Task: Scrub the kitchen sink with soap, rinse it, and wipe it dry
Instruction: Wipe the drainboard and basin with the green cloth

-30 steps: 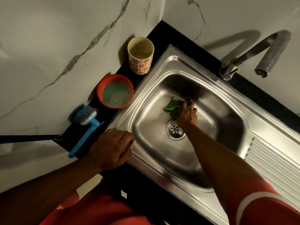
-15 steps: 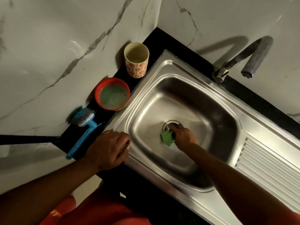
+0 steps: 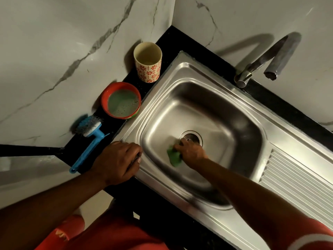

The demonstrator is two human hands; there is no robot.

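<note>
Your right hand (image 3: 191, 153) has its fingers curled tight round the green pad (image 3: 173, 157) and presses it to the floor of the sink (image 3: 243, 109), with the drain (image 3: 192, 137) just beyond your fingertips. Left of that grip, your left hand (image 3: 117, 162) rests on the sink's rim, fingers curled under and holding nothing. The brush (image 3: 88, 141) lies just beside it.

1. Cup (image 3: 147, 62), bowl (image 3: 121, 101), brush (image 3: 88, 141) in a row on table (image 3: 182, 42), left of sink (image 3: 180, 69).
2. Tap (image 3: 266, 60) behind sink.
3. Pad (image 3: 173, 157) in basin (image 3: 234, 123), just before drain (image 3: 193, 137), under right hand (image 3: 191, 153).
4. Draining board (image 3: 297, 177) right of basin.
</note>
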